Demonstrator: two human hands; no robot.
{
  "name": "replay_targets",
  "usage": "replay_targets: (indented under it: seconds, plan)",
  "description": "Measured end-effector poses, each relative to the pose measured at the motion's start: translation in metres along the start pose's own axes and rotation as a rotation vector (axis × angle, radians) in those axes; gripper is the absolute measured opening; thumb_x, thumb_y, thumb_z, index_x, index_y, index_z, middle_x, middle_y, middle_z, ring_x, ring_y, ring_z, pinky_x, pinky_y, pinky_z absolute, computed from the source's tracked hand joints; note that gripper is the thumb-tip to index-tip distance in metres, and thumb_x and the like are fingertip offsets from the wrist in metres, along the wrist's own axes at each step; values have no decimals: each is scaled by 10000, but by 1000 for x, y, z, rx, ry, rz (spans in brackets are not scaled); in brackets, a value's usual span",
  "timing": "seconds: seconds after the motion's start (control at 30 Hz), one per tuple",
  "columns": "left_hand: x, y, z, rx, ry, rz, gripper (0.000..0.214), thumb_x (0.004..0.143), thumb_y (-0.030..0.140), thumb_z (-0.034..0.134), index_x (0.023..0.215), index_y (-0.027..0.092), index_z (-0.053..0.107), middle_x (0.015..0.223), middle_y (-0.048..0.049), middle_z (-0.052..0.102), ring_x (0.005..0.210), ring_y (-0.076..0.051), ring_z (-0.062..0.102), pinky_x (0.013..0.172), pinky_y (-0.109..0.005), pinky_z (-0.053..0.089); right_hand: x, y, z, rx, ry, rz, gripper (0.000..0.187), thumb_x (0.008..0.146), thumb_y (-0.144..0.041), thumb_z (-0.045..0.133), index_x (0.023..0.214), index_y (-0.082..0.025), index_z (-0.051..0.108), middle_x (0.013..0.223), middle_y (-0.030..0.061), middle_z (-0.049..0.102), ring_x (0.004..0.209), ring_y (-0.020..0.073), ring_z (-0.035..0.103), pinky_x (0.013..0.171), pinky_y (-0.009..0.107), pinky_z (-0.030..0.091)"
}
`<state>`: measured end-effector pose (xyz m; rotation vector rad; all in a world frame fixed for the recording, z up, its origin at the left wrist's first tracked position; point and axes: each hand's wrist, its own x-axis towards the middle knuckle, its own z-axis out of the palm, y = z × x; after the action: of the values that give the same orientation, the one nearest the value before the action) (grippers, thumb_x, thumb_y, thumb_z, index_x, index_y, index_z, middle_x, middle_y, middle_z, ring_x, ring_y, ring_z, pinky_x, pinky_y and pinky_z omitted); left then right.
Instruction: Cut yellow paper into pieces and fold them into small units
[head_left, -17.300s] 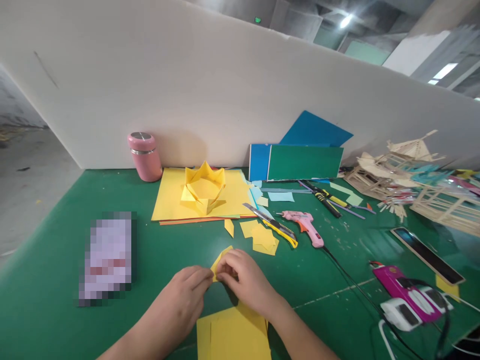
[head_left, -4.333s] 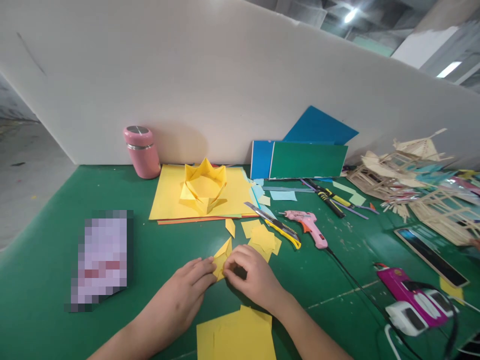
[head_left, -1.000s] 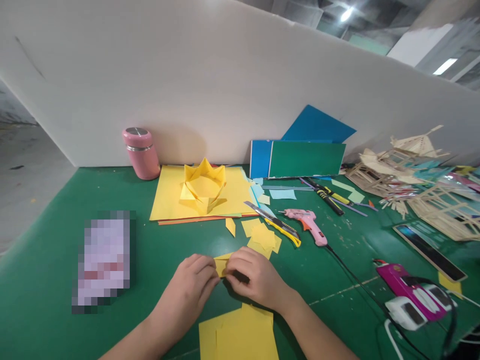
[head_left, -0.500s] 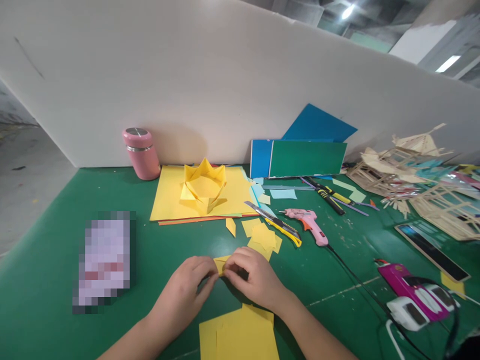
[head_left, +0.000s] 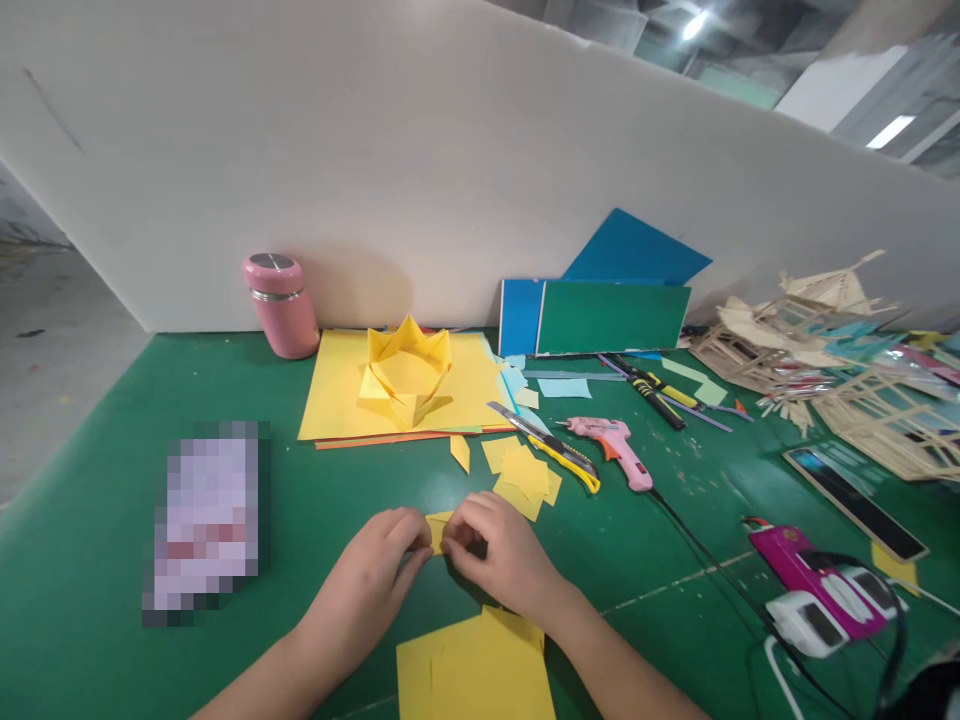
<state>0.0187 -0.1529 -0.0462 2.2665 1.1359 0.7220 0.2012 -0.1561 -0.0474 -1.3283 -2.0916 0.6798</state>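
Observation:
Between my two hands is a small folded piece of yellow paper, low over the green table. My left hand pinches its left edge with thumb and forefinger. From the other side, my right hand closes its fingertips on the right part, hiding much of it. Yellow paper sheets lie in front of me, just below the hands. Several small yellow paper pieces are scattered beyond my right hand. Farther back, a folded yellow paper crown-like ring stands on stacked coloured sheets.
A utility knife and a pink glue gun lie to the right, its cord running toward a magenta power strip. A pink flask stands by the white partition. Wooden stick models sit far right.
Both hands stay nearly in place on the folded yellow paper, with slight finger shifts. The whole view has moved a little.

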Motion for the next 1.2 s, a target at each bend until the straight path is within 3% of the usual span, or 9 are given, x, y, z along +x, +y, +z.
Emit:
replay_targets:
  seconds: [0.57, 0.87, 1.2]
  plan:
    - [1, 1, -5, -32, 41, 82, 184, 893, 158, 377, 813, 214, 533, 810, -30, 648, 755, -185, 631, 689, -314, 533, 2, -1, 1, 11, -11, -1, 241, 750, -49, 572, 647, -207, 422, 650, -37, 472, 659, 142, 459, 595, 241, 330]
    - [1, -4, -3, -84, 52, 47, 134, 861, 149, 448, 804, 219, 547, 806, -23, 657, 757, -182, 636, 691, -304, 532, 1, 0, 1, 20, -16, 2, 244, 744, -52, 573, 644, -208, 414, 652, -34, 472, 680, 149, 469, 605, 244, 339]
    - [-2, 1, -5, 62, -11, 126, 286, 855, 69, 406, 847, 211, 654, 834, -34, 651, 754, -169, 629, 684, -268, 526, 0, 1, -2, 36, -43, 32, 212, 758, -46, 567, 694, -207, 444, 694, -26, 501, 702, 149, 486, 616, 244, 367]
